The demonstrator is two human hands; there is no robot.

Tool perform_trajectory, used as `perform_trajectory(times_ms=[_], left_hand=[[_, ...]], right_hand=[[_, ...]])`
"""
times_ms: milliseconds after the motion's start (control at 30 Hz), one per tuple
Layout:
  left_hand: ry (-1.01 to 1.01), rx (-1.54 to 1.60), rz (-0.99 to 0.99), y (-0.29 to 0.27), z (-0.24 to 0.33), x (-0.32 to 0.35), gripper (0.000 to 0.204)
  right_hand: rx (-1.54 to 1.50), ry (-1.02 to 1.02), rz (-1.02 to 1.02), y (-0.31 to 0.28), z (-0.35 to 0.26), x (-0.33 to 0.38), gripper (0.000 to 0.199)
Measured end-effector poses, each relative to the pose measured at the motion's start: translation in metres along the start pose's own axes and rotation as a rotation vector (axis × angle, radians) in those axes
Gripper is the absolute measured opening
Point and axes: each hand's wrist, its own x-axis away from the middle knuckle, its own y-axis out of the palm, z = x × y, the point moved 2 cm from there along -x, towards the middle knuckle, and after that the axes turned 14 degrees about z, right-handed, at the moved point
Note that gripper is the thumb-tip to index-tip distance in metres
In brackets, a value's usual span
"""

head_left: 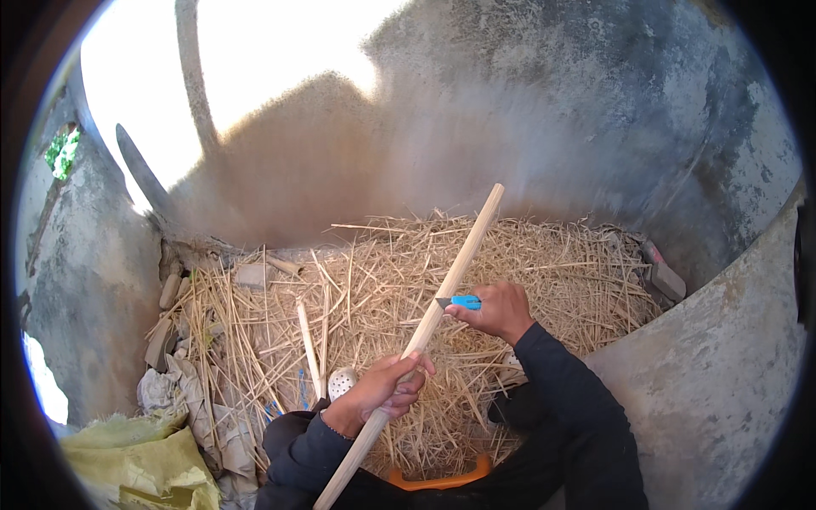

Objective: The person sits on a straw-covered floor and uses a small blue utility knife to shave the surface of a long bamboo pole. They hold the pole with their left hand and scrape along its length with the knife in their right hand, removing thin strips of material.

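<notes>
A long pale wooden pole [459,262] slants from the lower middle up to the far right of centre. My left hand [387,391] is wrapped round its lower half. In my right hand [501,311] is a utility knife [465,302] with a blue handle, gripped in a closed fist. Its dark blade lies against the pole a little above my left hand. The pole's lower end runs out of the picture at the bottom edge.
Straw and wood shavings [544,280] cover the ground below. A split pale stick [308,348] stands left of my left hand. A yellow-green sack [140,463] lies at lower left, bricks [667,280] by the right wall. A concrete wall [510,110] curves around; an orange curved piece [442,480] is near.
</notes>
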Motion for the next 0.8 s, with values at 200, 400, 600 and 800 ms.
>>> perform_trajectory(times_ms=[200,400,600,800], left_hand=[[-0.068,-0.111,-0.069,0.001,-0.029,0.005,0.035],[-0.008,-0.083,-0.060,-0.016,-0.017,0.013,0.039],[0.065,-0.309,-0.006,-0.035,-0.042,-0.004,0.052],[0.101,-0.443,0.110,-0.039,-0.049,-0.024,0.066]], right_hand=[[0.113,0.406,-0.046,0.004,0.097,-0.003,0.080],[-0.049,0.151,-0.138,-0.008,-0.004,0.013,0.079],[0.085,0.238,-0.263,0.003,0.021,0.010,0.079],[-0.051,0.116,-0.275,0.010,-0.031,0.046,0.078]])
